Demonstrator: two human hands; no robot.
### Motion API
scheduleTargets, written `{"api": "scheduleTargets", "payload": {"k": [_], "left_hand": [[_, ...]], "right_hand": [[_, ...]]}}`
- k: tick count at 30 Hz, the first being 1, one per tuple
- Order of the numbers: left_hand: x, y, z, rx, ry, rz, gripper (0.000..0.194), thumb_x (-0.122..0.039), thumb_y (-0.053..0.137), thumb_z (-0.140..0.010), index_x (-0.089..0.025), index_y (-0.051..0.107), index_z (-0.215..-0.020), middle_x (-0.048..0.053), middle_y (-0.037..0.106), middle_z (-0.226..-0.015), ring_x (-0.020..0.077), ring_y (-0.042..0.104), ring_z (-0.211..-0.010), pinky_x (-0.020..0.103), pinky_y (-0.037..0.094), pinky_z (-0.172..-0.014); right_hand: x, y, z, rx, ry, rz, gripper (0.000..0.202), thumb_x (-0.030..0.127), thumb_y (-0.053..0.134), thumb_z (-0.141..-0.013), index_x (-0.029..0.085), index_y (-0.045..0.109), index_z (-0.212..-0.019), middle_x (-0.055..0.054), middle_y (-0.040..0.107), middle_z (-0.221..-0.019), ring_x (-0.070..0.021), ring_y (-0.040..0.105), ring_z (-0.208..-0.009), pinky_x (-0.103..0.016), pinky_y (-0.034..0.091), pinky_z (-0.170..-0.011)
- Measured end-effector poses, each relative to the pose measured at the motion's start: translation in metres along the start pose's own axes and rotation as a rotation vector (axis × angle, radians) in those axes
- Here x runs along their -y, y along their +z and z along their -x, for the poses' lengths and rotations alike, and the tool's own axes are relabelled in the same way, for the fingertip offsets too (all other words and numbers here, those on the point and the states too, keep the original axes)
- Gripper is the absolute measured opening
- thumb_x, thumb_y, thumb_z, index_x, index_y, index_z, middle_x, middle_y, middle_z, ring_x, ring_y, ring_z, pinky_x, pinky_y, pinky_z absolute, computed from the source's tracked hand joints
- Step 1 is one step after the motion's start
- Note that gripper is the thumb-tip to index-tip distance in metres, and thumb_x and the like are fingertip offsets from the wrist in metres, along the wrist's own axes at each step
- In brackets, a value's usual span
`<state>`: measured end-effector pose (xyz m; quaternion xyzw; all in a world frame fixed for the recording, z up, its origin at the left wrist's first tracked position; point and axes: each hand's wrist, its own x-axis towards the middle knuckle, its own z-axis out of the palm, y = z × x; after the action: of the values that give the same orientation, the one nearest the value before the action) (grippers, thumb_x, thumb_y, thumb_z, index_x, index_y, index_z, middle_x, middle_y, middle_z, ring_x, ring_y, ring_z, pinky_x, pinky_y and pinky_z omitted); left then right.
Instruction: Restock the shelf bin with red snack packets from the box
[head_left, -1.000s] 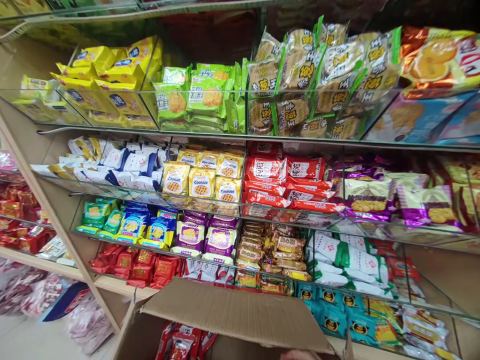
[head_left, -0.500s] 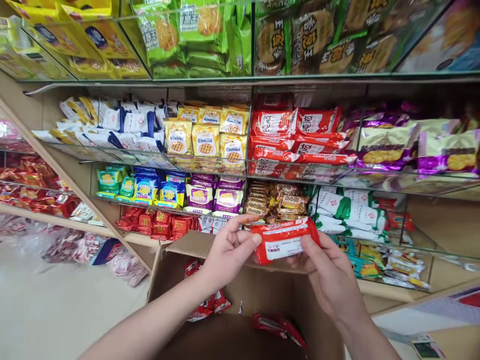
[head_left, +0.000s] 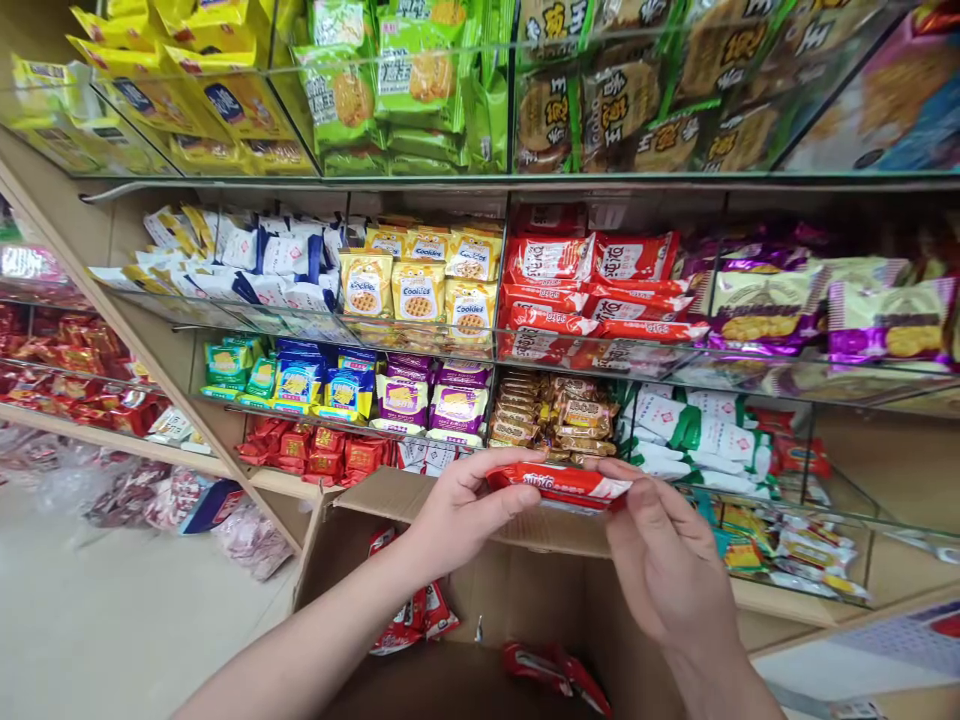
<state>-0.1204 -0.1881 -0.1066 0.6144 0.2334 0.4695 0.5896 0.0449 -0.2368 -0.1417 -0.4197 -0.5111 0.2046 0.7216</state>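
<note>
A red snack packet with white lettering is held level between both hands, its narrow side facing me. My left hand pinches its left end, thumb in front. The right end is gripped by my right hand, with thumb and fingers closed on it. Below the hands stands an open cardboard box with several red packets inside, some at its left side and some near the bottom. Similar red packets are stacked on the middle shelf just above the held one.
Glass-fronted shelves cross the view, filled with yellow cookie packs, green packs, purple packs and brown bars. Plastic-wrapped bags lie on the floor at the left.
The red packet has turned from showing its flat labelled back to showing a narrow side with lettering. Both hands still hold it. The shelves appear slightly lower in view.
</note>
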Motion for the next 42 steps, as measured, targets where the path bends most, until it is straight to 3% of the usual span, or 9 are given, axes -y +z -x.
{"api": "scheduleTargets", "payload": {"k": [4, 8, 12, 16, 25, 30, 33, 39, 42], "left_hand": [[-0.004, 0.014, 0.001, -0.104, -0.148, 0.447, 0.035, -0.030, 0.064, -0.076, -0.027, 0.056, -0.110, 0.002, 0.062, -0.107, 0.0154, 0.060, -0.091, 0.031, 0.049, -0.081], [-0.015, 0.019, -0.001, -0.103, -0.180, 0.619, 0.058, -0.014, 0.065, -0.074, -0.029, 0.040, -0.124, 0.001, 0.064, -0.097, 0.0108, 0.062, -0.087, 0.025, 0.048, -0.083], [-0.017, 0.017, -0.007, -0.079, -0.141, 0.580, 0.061, -0.010, 0.064, -0.072, -0.028, 0.038, -0.124, 0.000, 0.064, -0.099, 0.0116, 0.062, -0.090, 0.024, 0.049, -0.082], [-0.013, 0.020, -0.010, -0.070, -0.119, 0.545, 0.068, -0.012, 0.066, -0.072, -0.029, 0.032, -0.128, 0.001, 0.065, -0.099, 0.0136, 0.062, -0.092, 0.025, 0.050, -0.081], [0.001, 0.020, -0.002, -0.037, 0.017, 0.318, 0.058, -0.019, 0.058, -0.081, -0.031, 0.029, -0.129, 0.005, 0.061, -0.114, 0.0169, 0.059, -0.100, 0.031, 0.045, -0.088], [-0.006, 0.003, 0.004, -0.043, 0.240, -0.179, 0.046, -0.018, 0.050, -0.085, -0.036, 0.035, -0.125, 0.004, 0.050, -0.128, 0.0190, 0.047, -0.117, 0.034, 0.040, -0.096], [-0.020, -0.007, -0.010, 0.004, 0.451, -0.565, 0.042, -0.012, 0.049, -0.084, -0.032, 0.044, -0.120, 0.006, 0.050, -0.127, 0.0206, 0.045, -0.119, 0.038, 0.036, -0.100], [-0.064, -0.005, -0.095, 0.120, 0.991, -1.069, 0.042, -0.013, 0.042, -0.083, -0.017, 0.041, -0.125, 0.015, 0.040, -0.136, 0.0216, 0.033, -0.129, 0.044, 0.029, -0.105], [-0.082, 0.005, -0.142, 0.111, 0.920, -1.288, 0.046, -0.022, 0.039, -0.087, -0.011, 0.033, -0.131, 0.017, 0.032, -0.142, 0.0231, 0.022, -0.134, 0.045, 0.023, -0.108]], "right_hand": [[0.009, 0.006, 0.006, 0.047, -0.248, 0.145, 0.027, 0.018, 0.047, -0.086, 0.027, 0.062, -0.105, -0.006, 0.062, -0.108, -0.0216, 0.057, -0.099, -0.042, 0.047, -0.082], [0.011, 0.003, 0.017, 0.256, -0.538, 0.344, 0.036, 0.008, 0.060, -0.074, 0.026, 0.062, -0.105, -0.006, 0.056, -0.116, -0.0253, 0.048, -0.110, -0.048, 0.041, -0.090], [0.006, 0.009, 0.019, 0.087, -0.197, 0.196, 0.034, 0.015, 0.056, -0.078, 0.027, 0.056, -0.110, -0.006, 0.050, -0.124, -0.0226, 0.045, -0.116, -0.042, 0.044, -0.091], [0.003, 0.019, 0.011, 0.020, 0.191, -0.105, 0.033, 0.023, 0.060, -0.078, 0.025, 0.052, -0.110, -0.007, 0.062, -0.109, -0.0179, 0.060, -0.097, -0.033, 0.053, -0.081], [0.007, 0.016, 0.002, 0.171, 0.097, 0.039, 0.022, 0.028, 0.059, -0.077, 0.023, 0.054, -0.099, -0.006, 0.067, -0.096, -0.0196, 0.065, -0.086, -0.031, 0.055, -0.072], [0.065, -0.017, -0.082, -0.114, -0.481, 0.717, 0.030, 0.027, 0.057, -0.080, 0.026, 0.054, -0.110, -0.005, 0.062, -0.106, -0.0218, 0.059, -0.095, -0.036, 0.046, -0.085], [0.093, -0.028, -0.152, -0.019, -0.701, 1.185, 0.024, 0.022, 0.047, -0.085, 0.017, 0.054, -0.107, -0.010, 0.062, -0.102, -0.0239, 0.056, -0.094, -0.037, 0.042, -0.085], [0.093, -0.010, -0.236, 0.428, -0.576, 1.747, 0.021, 0.003, 0.039, -0.079, 0.013, 0.055, -0.090, -0.012, 0.064, -0.086, -0.0232, 0.059, -0.082, -0.029, 0.040, -0.066], [0.093, 0.003, -0.252, 0.492, -0.500, 1.789, 0.020, 0.007, 0.042, -0.080, 0.013, 0.055, -0.093, -0.011, 0.066, -0.084, -0.0217, 0.062, -0.078, -0.027, 0.039, -0.062]]}}
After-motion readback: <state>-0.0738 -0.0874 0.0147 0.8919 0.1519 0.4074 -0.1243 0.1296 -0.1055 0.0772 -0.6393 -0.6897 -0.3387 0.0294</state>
